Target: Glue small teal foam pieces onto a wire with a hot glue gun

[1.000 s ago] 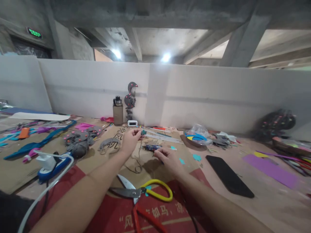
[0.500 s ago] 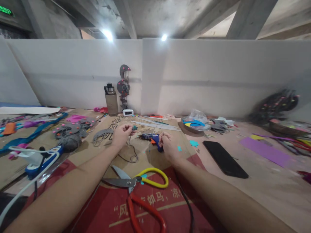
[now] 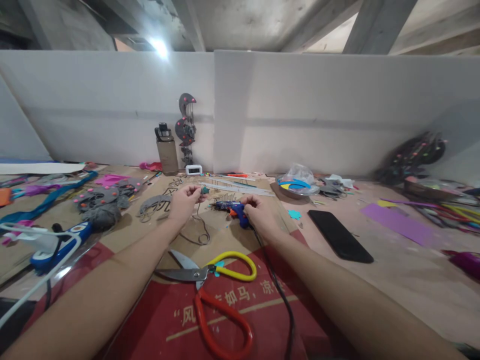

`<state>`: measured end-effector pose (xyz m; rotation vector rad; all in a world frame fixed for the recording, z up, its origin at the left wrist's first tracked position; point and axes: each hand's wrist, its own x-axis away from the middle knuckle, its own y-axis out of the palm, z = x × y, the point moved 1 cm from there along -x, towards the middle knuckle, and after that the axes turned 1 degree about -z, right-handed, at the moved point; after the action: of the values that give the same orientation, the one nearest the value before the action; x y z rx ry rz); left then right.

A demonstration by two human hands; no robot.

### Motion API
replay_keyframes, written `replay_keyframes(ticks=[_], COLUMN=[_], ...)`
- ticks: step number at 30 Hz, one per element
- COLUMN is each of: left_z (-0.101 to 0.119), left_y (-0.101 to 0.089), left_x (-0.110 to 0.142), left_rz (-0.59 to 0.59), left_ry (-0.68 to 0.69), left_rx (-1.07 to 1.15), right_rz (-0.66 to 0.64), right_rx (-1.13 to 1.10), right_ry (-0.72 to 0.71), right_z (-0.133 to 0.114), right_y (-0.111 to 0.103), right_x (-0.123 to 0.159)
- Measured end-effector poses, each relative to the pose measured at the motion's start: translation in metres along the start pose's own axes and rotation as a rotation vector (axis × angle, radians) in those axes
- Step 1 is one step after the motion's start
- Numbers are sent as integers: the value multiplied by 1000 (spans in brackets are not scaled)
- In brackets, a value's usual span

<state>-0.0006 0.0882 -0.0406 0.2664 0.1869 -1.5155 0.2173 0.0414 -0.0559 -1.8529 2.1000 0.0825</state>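
Pale partition panels (image 3: 318,95) stand along the far side of a cluttered worktop (image 3: 405,290), under bare concrete beams, and seem to serve as a backdrop and a prop, since a bottle (image 3: 167,156), a small white clock (image 3: 194,170) and a grey ornament with pink dots (image 3: 185,131) stand upright just before them. Brown and red cardboard (image 3: 232,245) lies under the work, probably to spare the surface. Over its middle the 2 hands are apart from each other. On the left, the left hand (image 3: 184,202) pinches a small dark green piece (image 3: 205,190) at its edge by the fingertips, which leaves most of it exposed on the right. The right hand (image 3: 256,214) is closed on the rear of a blue glue gun (image 3: 243,218), whose nozzle points left; whether a finger rests on the trigger I cannot tell. Its black cord (image 3: 279,287) trails to the near edge, seemingly to stay out of the space between the hands. A thin grey string (image 3: 203,239) loops below the left hand; whether it joins the green piece is unclear. Nearer, large scissors (image 3: 196,274) lie open, with 1 yellow and 1 red handle, within easy reach. At right, a black phone (image 3: 339,236) lies flat, well apart from the tools.
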Motion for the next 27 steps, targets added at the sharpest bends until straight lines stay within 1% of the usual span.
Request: replay_keyframes(ticks=[3, 8, 10, 11, 14, 16, 18, 20, 22, 25, 27], left_z=[-1, -1, 1, 2, 5, 6, 3, -1, -6, -9, -7], left_y=[-1, 2, 3, 4, 7, 8, 9, 10, 10, 11, 11], left_x=[0, 2, 3, 4, 6, 8, 8, 8, 7, 7, 8], left_rz=[8, -12, -18, -21, -34, -35, -41, -56, -67, -69, -64], left_ry=[-9, -37, -45, -50, -69, -85, -99, -120, -148, -162, -145], left_rx=[-3, -29, -43, -44, -29, -13, 2, 9, 10, 34, 61], right_rz=[-11, -72, -120, -154, -242, -222, -146, -64, -17, -14, -40], right_rx=[229, 778, 905, 923, 850, 738, 572, 373, 196, 7, -121], right_ry=[-25, -66, -72, -54, 75, 188, 247, 227, 169, 105, 64], right_z=[3, 3, -2, -4, -9, -11, -12, -12, -12, -16, -20], right_y=[-1, 4, 6, 6, 0, -6, -11, -12, -9, 1, 6], right_x=[0, 6, 7, 6, 0, -5, -7, -6, -2, 7, 12])
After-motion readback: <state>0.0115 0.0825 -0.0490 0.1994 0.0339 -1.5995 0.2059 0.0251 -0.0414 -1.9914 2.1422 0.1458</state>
